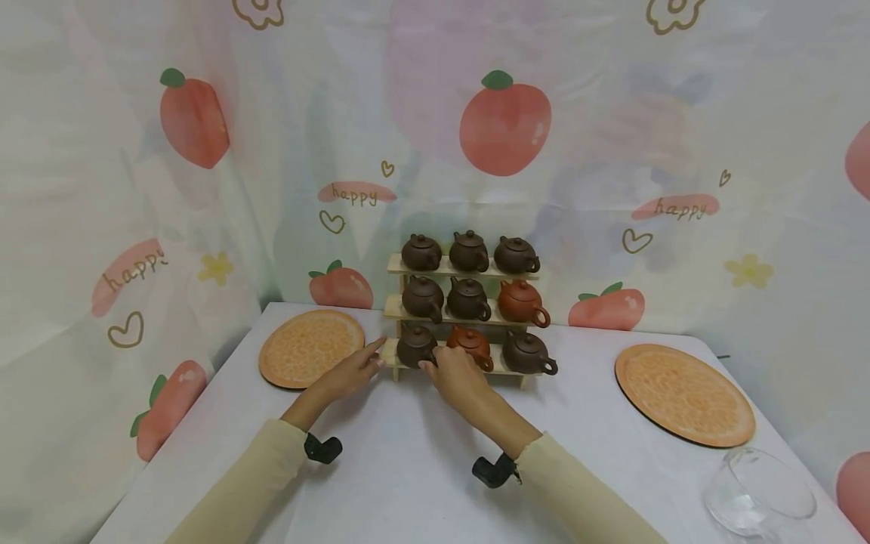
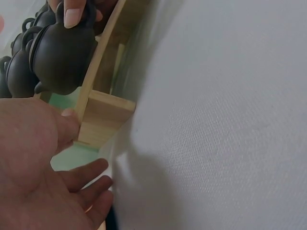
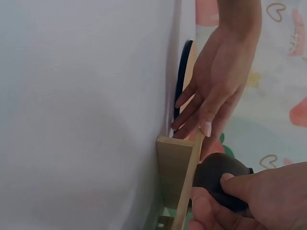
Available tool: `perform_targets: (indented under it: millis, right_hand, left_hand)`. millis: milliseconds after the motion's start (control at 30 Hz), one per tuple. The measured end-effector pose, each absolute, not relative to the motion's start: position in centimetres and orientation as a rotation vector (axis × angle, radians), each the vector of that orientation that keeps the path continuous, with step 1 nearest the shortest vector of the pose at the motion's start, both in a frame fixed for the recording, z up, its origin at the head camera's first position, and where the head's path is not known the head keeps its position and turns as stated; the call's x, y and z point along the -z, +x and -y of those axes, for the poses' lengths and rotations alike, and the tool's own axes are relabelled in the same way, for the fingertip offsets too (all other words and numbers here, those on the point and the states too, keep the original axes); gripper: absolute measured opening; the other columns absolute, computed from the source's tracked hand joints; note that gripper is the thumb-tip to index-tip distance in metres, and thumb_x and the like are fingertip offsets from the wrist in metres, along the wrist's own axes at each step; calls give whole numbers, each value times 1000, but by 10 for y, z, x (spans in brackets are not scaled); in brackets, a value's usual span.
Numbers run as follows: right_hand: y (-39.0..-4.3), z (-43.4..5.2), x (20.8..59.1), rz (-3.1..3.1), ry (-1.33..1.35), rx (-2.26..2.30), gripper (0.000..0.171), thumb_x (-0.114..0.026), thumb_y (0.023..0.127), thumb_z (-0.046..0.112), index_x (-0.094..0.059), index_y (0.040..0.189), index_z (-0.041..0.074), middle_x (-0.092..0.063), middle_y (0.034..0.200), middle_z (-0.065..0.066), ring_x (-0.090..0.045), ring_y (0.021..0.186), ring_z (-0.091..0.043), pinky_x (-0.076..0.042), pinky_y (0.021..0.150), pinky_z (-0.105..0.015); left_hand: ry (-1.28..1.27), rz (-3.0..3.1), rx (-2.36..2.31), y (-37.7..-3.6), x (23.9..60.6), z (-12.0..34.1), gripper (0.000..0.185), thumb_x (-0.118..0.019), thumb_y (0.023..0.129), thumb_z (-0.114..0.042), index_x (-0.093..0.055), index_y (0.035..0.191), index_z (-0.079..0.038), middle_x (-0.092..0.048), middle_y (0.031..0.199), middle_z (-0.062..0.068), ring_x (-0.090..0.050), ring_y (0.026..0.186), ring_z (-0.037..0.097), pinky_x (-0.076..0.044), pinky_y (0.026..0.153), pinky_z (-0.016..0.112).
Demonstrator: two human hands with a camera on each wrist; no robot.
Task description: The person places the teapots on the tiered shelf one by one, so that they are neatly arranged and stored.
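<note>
A three-tier wooden rack [image 1: 393,308] stands at the back middle of the table, with three small teapots on each shelf. My right hand [image 1: 435,366] grips the dark brown teapot [image 1: 413,346] at the left end of the bottom shelf. In the right wrist view my right hand [image 3: 259,196] curls round that teapot [image 3: 218,175]. My left hand [image 1: 367,363] lies flat with straight fingers that touch the rack's left end. In the left wrist view the left hand [image 2: 33,163] rests its thumb against the rack [image 2: 103,117], below the teapot [image 2: 62,52].
Round orange mats lie to the left [image 1: 310,347] and right [image 1: 683,393] of the rack. A clear glass bowl [image 1: 760,495] sits at the table's front right corner. A peach-print cloth hangs behind and at both sides of the white table [image 1: 408,468].
</note>
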State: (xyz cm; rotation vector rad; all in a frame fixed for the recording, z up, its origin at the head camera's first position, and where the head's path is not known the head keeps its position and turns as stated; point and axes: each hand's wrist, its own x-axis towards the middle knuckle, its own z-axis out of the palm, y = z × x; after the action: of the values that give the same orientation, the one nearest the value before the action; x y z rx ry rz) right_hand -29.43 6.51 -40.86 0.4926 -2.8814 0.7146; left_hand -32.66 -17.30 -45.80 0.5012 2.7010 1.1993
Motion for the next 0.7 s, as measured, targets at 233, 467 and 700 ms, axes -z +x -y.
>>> perform_targets:
  millis: [233, 467, 700]
  right_hand:
    - [-294, -69, 412, 2876, 506, -753, 27, -75, 101, 26, -73, 93, 0, -64, 71, -5, -57, 59, -17, -45, 54, -30]
    - [-275, -92, 425, 2884, 569, -704, 26, -79, 97, 25, -76, 88, 1, -72, 77, -10, -64, 64, -20, -53, 60, -36]
    - [-252, -135, 437, 2974, 500, -587, 27, -78, 97, 32, -73, 89, 7, -70, 76, -4, -64, 71, -19, -55, 68, -40]
  left_hand:
    - [492, -2721, -1191, -328, 460, 174, 57, -43, 115, -19, -26, 167, -3, -49, 155, 31, -49, 143, 46, -42, 114, 61]
    - [472, -2741, -1219, -326, 459, 168, 56, -46, 114, -18, -30, 166, -3, -47, 156, 32, -46, 146, 48, -37, 118, 62]
    - [453, -2915, -1162, -319, 460, 174, 60, -57, 110, -25, -39, 161, 0, -46, 159, 29, -40, 150, 46, -33, 121, 62]
